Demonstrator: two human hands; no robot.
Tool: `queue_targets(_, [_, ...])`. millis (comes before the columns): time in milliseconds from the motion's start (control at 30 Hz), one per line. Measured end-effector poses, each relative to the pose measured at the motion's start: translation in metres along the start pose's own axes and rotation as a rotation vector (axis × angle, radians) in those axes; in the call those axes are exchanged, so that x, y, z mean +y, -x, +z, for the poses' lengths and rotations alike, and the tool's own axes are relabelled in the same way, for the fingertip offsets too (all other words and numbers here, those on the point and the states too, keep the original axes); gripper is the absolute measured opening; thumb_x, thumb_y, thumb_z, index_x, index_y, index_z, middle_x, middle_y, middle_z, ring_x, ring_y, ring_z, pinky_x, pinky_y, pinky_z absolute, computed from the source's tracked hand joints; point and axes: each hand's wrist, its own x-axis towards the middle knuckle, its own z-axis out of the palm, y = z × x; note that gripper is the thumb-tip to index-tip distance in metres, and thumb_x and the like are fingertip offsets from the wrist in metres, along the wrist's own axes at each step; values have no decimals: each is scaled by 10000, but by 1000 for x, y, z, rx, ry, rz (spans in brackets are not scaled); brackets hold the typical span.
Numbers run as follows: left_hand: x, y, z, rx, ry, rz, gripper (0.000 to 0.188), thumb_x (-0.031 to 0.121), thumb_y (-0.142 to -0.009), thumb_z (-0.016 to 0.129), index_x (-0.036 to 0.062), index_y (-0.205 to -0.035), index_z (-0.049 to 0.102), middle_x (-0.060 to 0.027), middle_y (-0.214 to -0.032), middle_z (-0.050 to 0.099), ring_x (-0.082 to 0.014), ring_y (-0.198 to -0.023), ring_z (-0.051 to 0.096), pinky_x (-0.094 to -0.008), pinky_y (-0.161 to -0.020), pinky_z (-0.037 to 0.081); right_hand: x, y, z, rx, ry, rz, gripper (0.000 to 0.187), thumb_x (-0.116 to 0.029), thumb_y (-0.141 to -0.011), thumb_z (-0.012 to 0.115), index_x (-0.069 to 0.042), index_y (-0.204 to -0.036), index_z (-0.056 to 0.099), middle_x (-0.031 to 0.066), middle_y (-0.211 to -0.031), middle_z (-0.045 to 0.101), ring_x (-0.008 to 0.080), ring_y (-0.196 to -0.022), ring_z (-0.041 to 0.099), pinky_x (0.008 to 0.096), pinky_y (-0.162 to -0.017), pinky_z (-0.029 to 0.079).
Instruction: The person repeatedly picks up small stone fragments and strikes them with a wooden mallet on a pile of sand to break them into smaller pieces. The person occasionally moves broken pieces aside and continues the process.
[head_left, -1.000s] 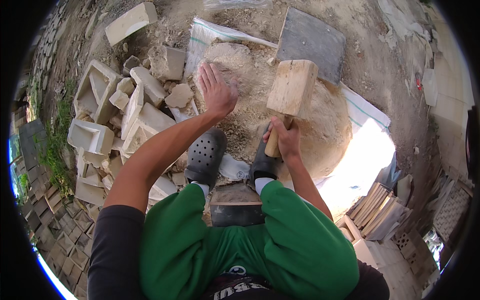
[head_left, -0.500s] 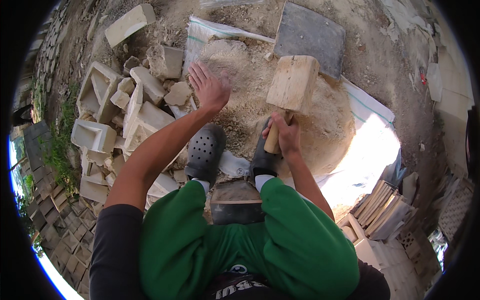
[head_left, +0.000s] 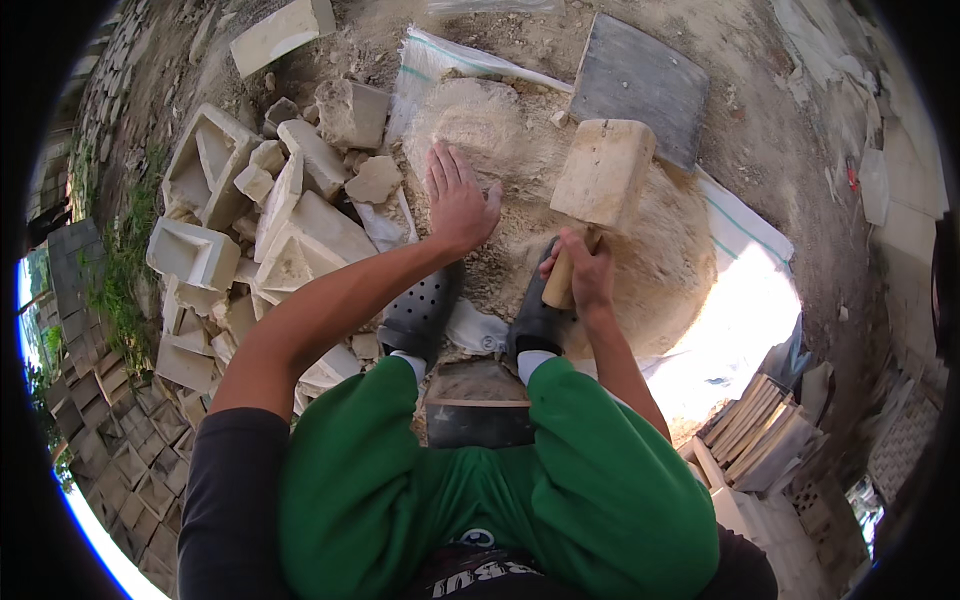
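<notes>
My right hand [head_left: 586, 268] grips the round handle of a wooden mallet [head_left: 603, 175]. The mallet's big block head is held over a pile of pale crushed rubble and powder [head_left: 660, 265]. Over the left part of that pile, my left hand [head_left: 460, 200] is held flat, fingers stretched out, with nothing in it. Whether its palm touches the powder I cannot tell. Under the pile lies a white woven sack [head_left: 745, 225] with green stripes.
Broken pale blocks and hollow box-shaped pieces [head_left: 205, 165] are heaped at the left. A grey slab [head_left: 640, 85] lies beyond the mallet. My dark clogs [head_left: 425, 310] stand at the pile's near edge. Thin boards [head_left: 750, 425] are stacked at the lower right.
My left hand has moved right and slightly nearer over the powder. The mallet stays in my right hand, little changed. The whole view has shifted slightly.
</notes>
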Motion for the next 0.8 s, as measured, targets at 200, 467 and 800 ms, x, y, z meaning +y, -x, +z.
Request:
queue_targets(200, [51, 9, 4, -393, 106, 441, 887, 320, -894, 590, -179, -1507, 188, -380, -1594, 165, -488, -1526, 115, -502, -1256, 122, -3, 2, 6, -13, 28, -12, 271, -225, -945, 682, 32, -883, 620, 83, -711, 625, 194, -558, 669, 329, -500, 547])
queue_targets(467, [14, 6, -5, -329, 188, 709, 715, 142, -894, 568, -104, -1508, 295, -304, -1596, 266, -417, -1521, 218, -461, -1248, 207, -5, 2, 11, 14, 0, 16, 236, -198, -949, 660, 30, -912, 616, 72, -716, 610, 195, -558, 664, 326, -505, 551])
queue_targets(800, [-138, -22, -80, -103, -45, 123, 617, 146, -848, 684, 12, -1408, 462, -162, -1355, 503, -367, -1266, 479, -482, -1094, 397, 3, -3, 4, -27, 31, 9, 248, -214, -961, 658, 17, -885, 609, 76, -717, 615, 194, -562, 667, 333, -506, 564])
